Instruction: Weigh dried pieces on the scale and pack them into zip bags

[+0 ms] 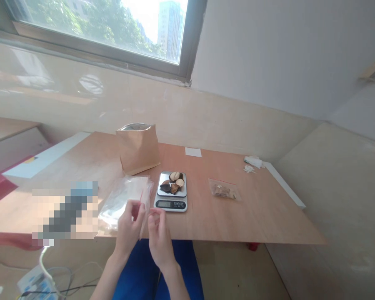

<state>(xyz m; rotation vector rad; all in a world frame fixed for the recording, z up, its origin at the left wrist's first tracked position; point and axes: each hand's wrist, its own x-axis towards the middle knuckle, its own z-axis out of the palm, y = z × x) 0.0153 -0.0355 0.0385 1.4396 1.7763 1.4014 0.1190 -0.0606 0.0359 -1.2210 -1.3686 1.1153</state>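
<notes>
My left hand is closed in a pinch at the table's front edge. Close beside it, my right hand is pinched too. A thin clear zip bag with a reddish strip stretches between the fingers; its outline is faint. Just beyond my hands stands a digital kitchen scale, with several dried mushroom pieces, dark and pale, on its plate. To the left of the scale lies a stack of clear plastic bags, partly behind my left hand.
An open brown paper pouch stands behind the bag stack. A filled zip bag lies right of the scale. Farther back are a white paper and crumpled tissue. A blurred-out patch covers the table's left. Cables hang below.
</notes>
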